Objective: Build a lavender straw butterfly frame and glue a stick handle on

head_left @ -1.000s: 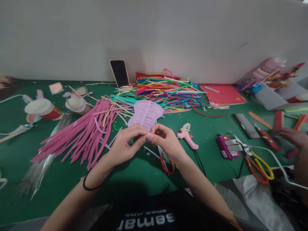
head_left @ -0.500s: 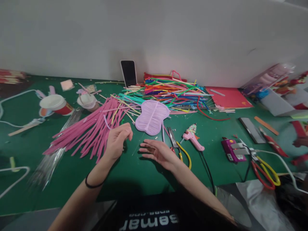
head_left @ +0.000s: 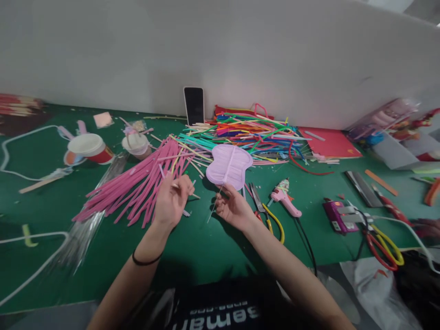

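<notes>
My left hand (head_left: 173,199) is closed, with a short, thin pale stick (head_left: 194,196) poking out of its pinched fingers. My right hand (head_left: 234,207) pinches a thin wire (head_left: 212,211) just below a lilac, wing-shaped piece (head_left: 229,165) made of fuzzy pipe cleaners. Whether the wire joins that piece is hard to make out. Pink pipe cleaners (head_left: 127,195) lie fanned out beside my left hand. Just right of my right hand are pliers (head_left: 256,199) with red and yellow handles.
Multicoloured pipe cleaners (head_left: 250,130) are heaped at the back beside an upright phone (head_left: 194,106). A pink glue gun (head_left: 287,201) lies to the right, its black cord trailing forward. Paper cups (head_left: 91,146), clear wires (head_left: 92,224), a purple box (head_left: 338,217) and scissors (head_left: 383,250) surround the work area.
My right hand has gone from spread fingers to pinching the thin wire near the lilac piece. A pale stick now shows in my left hand. The view has shifted slightly left.
</notes>
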Motion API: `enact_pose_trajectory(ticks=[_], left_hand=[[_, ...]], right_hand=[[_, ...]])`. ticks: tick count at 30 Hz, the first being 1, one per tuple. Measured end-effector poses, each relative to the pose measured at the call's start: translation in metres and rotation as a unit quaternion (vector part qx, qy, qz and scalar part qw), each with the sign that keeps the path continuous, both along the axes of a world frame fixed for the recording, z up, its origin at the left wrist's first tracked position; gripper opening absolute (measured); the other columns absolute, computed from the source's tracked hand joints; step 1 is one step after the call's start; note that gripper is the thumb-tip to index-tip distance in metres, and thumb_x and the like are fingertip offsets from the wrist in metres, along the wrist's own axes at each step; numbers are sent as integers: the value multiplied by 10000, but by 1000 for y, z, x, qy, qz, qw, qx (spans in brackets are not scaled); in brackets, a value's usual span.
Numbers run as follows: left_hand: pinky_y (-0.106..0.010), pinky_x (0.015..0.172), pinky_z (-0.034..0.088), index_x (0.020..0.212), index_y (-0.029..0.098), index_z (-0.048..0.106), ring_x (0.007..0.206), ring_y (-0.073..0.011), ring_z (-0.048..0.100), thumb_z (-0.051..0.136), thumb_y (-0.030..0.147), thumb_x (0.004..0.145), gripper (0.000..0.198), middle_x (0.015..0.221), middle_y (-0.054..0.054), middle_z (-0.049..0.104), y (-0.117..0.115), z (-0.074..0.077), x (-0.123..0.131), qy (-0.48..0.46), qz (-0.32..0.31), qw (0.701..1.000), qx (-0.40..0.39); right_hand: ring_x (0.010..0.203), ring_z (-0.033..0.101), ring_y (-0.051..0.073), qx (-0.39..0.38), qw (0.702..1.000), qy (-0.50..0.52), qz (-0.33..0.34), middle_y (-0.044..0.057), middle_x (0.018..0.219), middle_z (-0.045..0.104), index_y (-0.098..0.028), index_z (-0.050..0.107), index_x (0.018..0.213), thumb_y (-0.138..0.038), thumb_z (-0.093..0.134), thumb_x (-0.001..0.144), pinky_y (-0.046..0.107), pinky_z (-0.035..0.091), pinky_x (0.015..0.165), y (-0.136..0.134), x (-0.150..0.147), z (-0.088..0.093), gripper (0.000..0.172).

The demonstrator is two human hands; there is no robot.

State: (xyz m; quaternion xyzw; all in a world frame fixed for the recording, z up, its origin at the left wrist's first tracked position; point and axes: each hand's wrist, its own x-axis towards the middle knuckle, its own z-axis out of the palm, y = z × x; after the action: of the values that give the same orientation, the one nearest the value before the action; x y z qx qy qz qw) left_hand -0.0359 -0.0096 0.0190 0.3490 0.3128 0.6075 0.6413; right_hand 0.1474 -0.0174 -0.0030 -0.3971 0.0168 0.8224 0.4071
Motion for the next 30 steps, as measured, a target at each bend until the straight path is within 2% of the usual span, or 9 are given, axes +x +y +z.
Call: enact_pose_trajectory(ticks=[4,6,8,12,15,19,23,26,30], left_hand=[[-325,984,498,472,201,447,947,-197,593,556,301,882,436,687,-54,542,-19,-3,-4,-63,-9,996,-55],[-380,1117,430,535,192,521,1253,-253,524,565,285,850,332,938,-100,665,-35,-6,-10,-71,-10,992,-106],[-410,1163,395,547,187,532,1401,-287,415,608,299,820,305,1113,-119,687,-53,-9,-16,-58,5,984,-166],[-505,1150,416,885,195,682,1352,-330,512,682,338,824,155,1373,-84,623,-82,-11,-24,-39,-24,955,-292],[-393,1164,407,1184,234,631,1297,-277,582,757,216,799,405,1400,-82,614,-88,-8,-22,-10,-54,949,-312],[-241,1034,494,1363,190,502,1248,-214,624,747,174,821,596,1307,-133,676,-78,-2,-11,13,-88,951,-295],[-234,629,566,1460,180,396,826,-184,736,611,333,937,586,1011,-114,766,-70,8,2,104,-87,968,-213],[-214,486,449,1375,172,500,539,-119,583,514,403,988,451,700,-25,696,-75,16,5,222,-65,967,-103],[-231,526,445,1244,204,626,603,-119,525,549,391,966,344,729,-19,634,-86,24,-3,243,-92,965,37]], right_hand=[[415,477,52,26,991,-112,-71,-47,588,594,-200,563,798,-451,615,937,134,305,345,3,-2,-6,291],[458,541,59,47,983,-161,-73,-23,665,661,-195,597,827,-413,690,886,134,335,350,4,0,-7,245],[517,597,66,56,981,-178,-58,17,801,731,-183,641,879,-365,710,869,137,394,378,4,4,-6,194],[501,571,56,58,987,-140,-43,44,859,761,-175,665,859,-268,731,828,127,365,361,3,10,-3,118],[498,551,60,70,989,-124,-45,39,809,755,-175,664,810,-237,776,756,128,322,345,2,11,-2,139],[521,563,66,101,984,-136,-50,27,770,748,-174,675,798,-265,804,715,130,324,360,-2,9,2,179],[530,568,63,116,984,-124,-63,19,775,751,-174,677,800,-280,810,704,129,328,373,-1,7,11,195],[519,568,59,114,985,-110,-68,11,755,742,-172,675,800,-292,796,725,128,329,371,4,8,18,187],[517,571,62,137,979,-135,-63,7,721,727,-179,669,808,-375,764,790,136,326,375,8,7,23,219]])
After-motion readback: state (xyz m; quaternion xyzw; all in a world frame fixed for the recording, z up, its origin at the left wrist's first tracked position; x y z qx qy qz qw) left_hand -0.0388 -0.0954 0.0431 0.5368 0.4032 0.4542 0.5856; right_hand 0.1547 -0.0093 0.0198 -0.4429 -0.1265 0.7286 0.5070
